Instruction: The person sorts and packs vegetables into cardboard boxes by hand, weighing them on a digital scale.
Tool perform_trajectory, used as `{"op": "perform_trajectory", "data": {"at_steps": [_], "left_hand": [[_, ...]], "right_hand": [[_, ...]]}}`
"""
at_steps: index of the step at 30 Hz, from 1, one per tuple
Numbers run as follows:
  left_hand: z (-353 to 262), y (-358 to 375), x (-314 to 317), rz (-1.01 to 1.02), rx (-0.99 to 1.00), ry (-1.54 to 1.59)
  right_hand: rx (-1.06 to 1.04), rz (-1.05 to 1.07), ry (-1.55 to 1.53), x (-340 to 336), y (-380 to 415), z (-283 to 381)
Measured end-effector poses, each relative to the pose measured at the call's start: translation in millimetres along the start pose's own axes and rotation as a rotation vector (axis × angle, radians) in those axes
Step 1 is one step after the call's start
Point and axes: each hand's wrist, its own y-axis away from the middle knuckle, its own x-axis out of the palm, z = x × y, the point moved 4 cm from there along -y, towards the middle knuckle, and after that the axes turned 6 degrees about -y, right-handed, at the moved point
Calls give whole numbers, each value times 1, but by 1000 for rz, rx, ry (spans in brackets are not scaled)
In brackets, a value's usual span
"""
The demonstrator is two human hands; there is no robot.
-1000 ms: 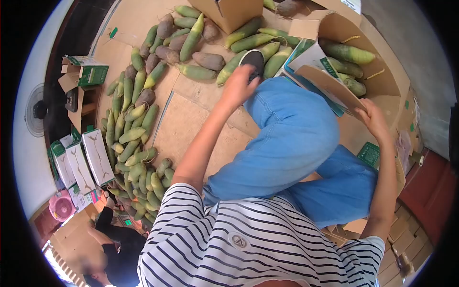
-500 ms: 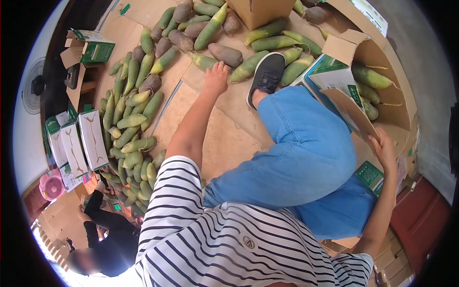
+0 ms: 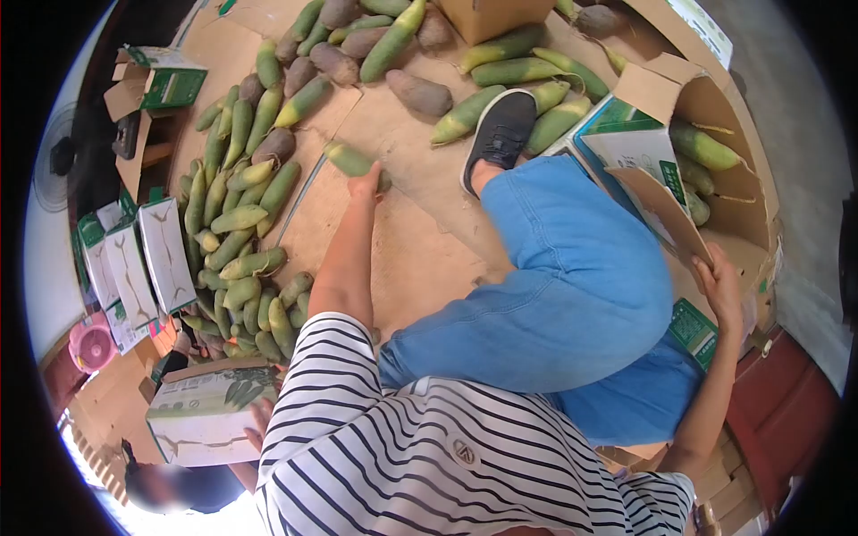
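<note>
My left hand [image 3: 365, 182] is closed around the lower end of a green radish [image 3: 347, 160] with a yellowish tip, over the cardboard-covered floor [image 3: 424, 255]. Part of the radish is hidden by the fingers. At the right, my right hand [image 3: 720, 288] grips the edge of a flap [image 3: 660, 213] on a green and white carton [image 3: 630, 150]. This carton lies on its side, its mouth facing right, with several green radishes [image 3: 703, 145] in view there. A dark-skinned radish [image 3: 418, 93] rests ahead of my left hand, beside more green ones near my shoe [image 3: 502, 134].
A large heap of green radishes [image 3: 239, 219] spreads along the left. Upright white cartons [image 3: 167, 255] stand beyond it, below an open carton [image 3: 170, 87]. At lower left, a co-worker holds a printed carton [image 3: 213, 406]. A brown box [image 3: 496, 16] stands at the top.
My left hand has taken hold of the green radish and drawn it left and toward me, away from the dark one. A co-worker's carton has appeared at lower left. My right hand stays on the flap.
</note>
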Motion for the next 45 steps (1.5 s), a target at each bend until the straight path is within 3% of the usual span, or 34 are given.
{"op": "perform_trajectory", "data": {"at_steps": [3, 5, 9, 12, 19, 24, 27, 28, 31, 38, 41, 45], "left_hand": [[16, -22, 13, -10, 14, 251], [14, -23, 16, 226, -71, 332], [-15, 43, 18, 428, -189, 607], [-37, 114, 18, 551, -45, 605], [-128, 284, 26, 826, 586, 413], [-210, 413, 32, 901, 1229, 83], [-245, 475, 59, 802, 1639, -112], [-252, 490, 69, 707, 1741, -298], [-249, 525, 77, 442, 1955, -398], [-175, 562, 28, 735, 2056, -758], [-170, 560, 21, 607, 2040, -697], [-179, 554, 13, 643, 1985, -679]], "right_hand": [[-53, -8, 16, 3, 0, 0], [-66, -34, 53, -2, 5, 5], [-44, -1, 49, -3, 3, 0], [-36, -20, 67, -3, 3, 0], [-92, -96, 176, -3, 10, -8], [-68, -146, 281, -17, 23, 7], [-34, -96, 299, -19, 27, 15], [-36, -89, 305, -17, 27, 16], [-41, -80, 323, -15, 30, 12], [-57, -114, 350, -12, 31, -7], [-82, -173, 350, -17, 34, -6], [-185, -311, 344, -23, 37, -4]]}}
